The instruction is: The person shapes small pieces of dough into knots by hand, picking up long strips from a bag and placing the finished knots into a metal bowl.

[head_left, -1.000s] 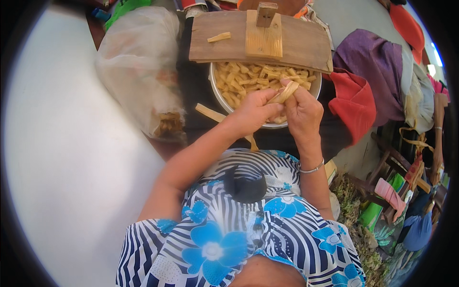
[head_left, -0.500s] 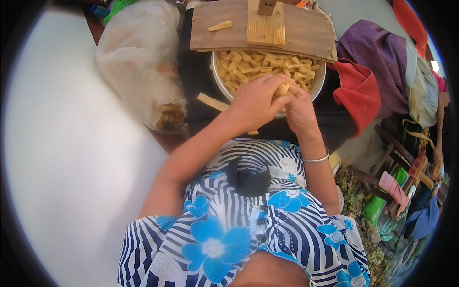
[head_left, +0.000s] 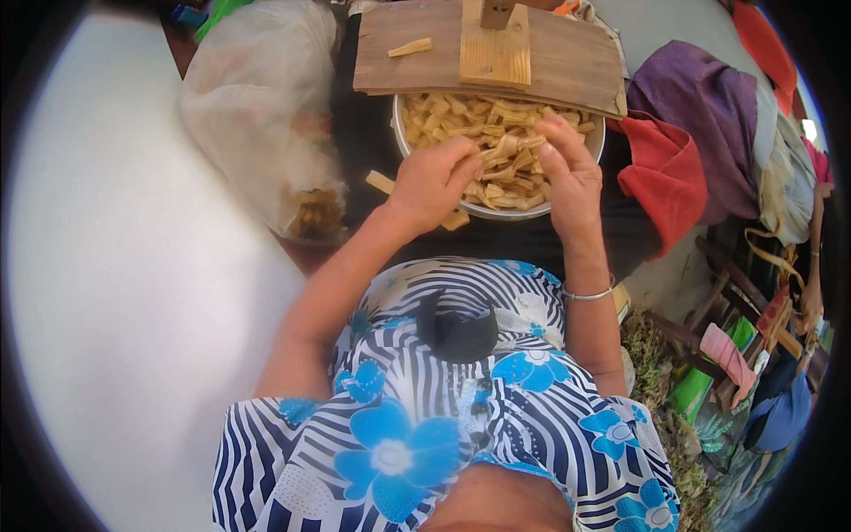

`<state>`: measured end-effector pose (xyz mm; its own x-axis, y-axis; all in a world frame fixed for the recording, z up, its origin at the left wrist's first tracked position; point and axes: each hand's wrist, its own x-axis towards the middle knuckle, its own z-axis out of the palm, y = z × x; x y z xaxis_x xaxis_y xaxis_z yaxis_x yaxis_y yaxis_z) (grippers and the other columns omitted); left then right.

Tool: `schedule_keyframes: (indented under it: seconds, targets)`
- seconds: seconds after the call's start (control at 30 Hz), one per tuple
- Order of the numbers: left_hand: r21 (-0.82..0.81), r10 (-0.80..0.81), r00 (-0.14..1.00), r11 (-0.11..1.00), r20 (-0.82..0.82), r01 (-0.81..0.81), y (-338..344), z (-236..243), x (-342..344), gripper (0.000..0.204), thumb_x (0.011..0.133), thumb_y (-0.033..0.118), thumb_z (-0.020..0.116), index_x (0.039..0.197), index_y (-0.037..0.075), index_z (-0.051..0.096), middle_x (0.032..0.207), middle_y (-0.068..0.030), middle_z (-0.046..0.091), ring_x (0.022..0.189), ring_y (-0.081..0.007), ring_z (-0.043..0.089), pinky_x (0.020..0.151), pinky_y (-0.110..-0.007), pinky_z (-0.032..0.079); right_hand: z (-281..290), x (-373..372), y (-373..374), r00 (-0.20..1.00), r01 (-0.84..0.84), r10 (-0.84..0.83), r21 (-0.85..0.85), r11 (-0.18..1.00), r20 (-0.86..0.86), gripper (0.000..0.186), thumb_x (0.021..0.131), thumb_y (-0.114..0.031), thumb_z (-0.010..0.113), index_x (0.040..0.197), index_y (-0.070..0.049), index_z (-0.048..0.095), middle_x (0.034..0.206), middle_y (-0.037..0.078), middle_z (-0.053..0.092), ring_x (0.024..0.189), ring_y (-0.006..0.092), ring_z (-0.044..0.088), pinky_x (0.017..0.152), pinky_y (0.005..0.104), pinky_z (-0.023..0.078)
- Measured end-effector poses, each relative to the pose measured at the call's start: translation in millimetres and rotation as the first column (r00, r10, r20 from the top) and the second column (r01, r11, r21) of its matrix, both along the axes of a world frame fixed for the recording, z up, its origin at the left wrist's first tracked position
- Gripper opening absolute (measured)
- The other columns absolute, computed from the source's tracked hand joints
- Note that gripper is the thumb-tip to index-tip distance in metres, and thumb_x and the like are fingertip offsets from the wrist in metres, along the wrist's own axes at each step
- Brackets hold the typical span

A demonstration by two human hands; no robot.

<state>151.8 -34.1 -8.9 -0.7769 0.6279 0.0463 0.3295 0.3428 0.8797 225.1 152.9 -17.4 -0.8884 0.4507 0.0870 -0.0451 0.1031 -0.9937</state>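
A round metal bowl (head_left: pixel 510 215) is heaped with short, folded pieces of pale yellow-brown strip (head_left: pixel 434 120). My left hand (head_left: pixel 428 186) is over the bowl's near left rim, thumb and fingers drawn together in a pinch. What is between them, if anything, I cannot make out. At the right side of the bowl my right hand (head_left: pixel 574 182) is raised, thumb and forefinger apart, with nothing visibly held. One folded piece (head_left: pixel 507 146) shows between my two hands, slightly blurred; whether it is falling or lying on the heap is unclear.
A wooden board (head_left: pixel 399 66) with an upright block (head_left: pixel 495 53) covers the bowl's far edge, one strip piece (head_left: pixel 409 47) on it. To the left is a cloudy plastic bag (head_left: pixel 257 106); to the right, a red cloth (head_left: pixel 665 173) and a purple cloth (head_left: pixel 691 115). A loose strip (head_left: pixel 379 183) lies beside the bowl.
My hands were together over the bowl around a folded strip piece. They have moved apart, left hand leftward and right hand rightward, and the bowl's middle now shows.
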Motion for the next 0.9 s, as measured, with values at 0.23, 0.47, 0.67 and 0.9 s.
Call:
schedule_keyframes:
  seconds: [0.23,0.47,0.67,0.9]
  targets:
    - [-0.069,-0.124,0.915,0.992,-0.385,0.106,16.7,30.4,-31.4,0.012,0.087,0.016,0.062,0.087,0.004,0.06,0.074,-0.0099,0.061,0.07,-0.0305,0.06,0.06,-0.037,0.047,51.5,-34.9,34.8,0.911,-0.373,0.34,0.117,0.92,0.233,0.032,0.093,-0.015,0.058,0.12,0.002,0.06,0.103,0.006,0.063,0.089,0.01,0.057,0.08,0.0245,0.048]
    - [0.106,-0.104,0.951,0.991,0.29,0.076,27.1,24.9,-96.4,0.018,0.091,0.016,0.058,0.09,0.0,0.064,0.068,-0.0006,0.057,0.063,-0.0077,0.05,0.056,-0.025,0.041,44.5,-76.4,37.7,0.917,-0.325,0.345,-0.128,0.937,0.2,0.017,0.09,-0.009,0.06,0.103,0.0,0.066,0.075,0.001,0.062,0.06,0.0047,0.052,0.055,0.0184,0.042]
    - [0.055,-0.004,0.963,0.998,0.271,-0.011,38.0,14.8,-138.3,0.02,0.091,0.02,0.057,0.094,0.002,0.066,0.075,-0.0004,0.06,0.071,-0.0079,0.053,0.064,-0.025,0.043,20.0,-112.4,39.1,0.976,-0.163,0.14,0.13,0.978,0.166,0.015,0.09,-0.011,0.06,0.098,-0.001,0.066,0.071,-0.001,0.058,0.059,0.0053,0.051,0.053,0.02,0.042]
    - [-0.169,0.148,0.982,0.972,-0.114,-0.166,50.5,-11.6,-149.3,0.024,0.088,0.021,0.057,0.098,0.001,0.064,0.077,-0.0083,0.062,0.074,-0.016,0.059,0.07,-0.031,0.046,-5.3,-123.2,37.1,0.998,-0.066,0.041,0.634,0.77,0.054,0.013,0.086,-0.012,0.061,0.092,-0.002,0.066,0.077,0.009,0.063,0.071,0.0226,0.061,0.066,0.0318,0.048]
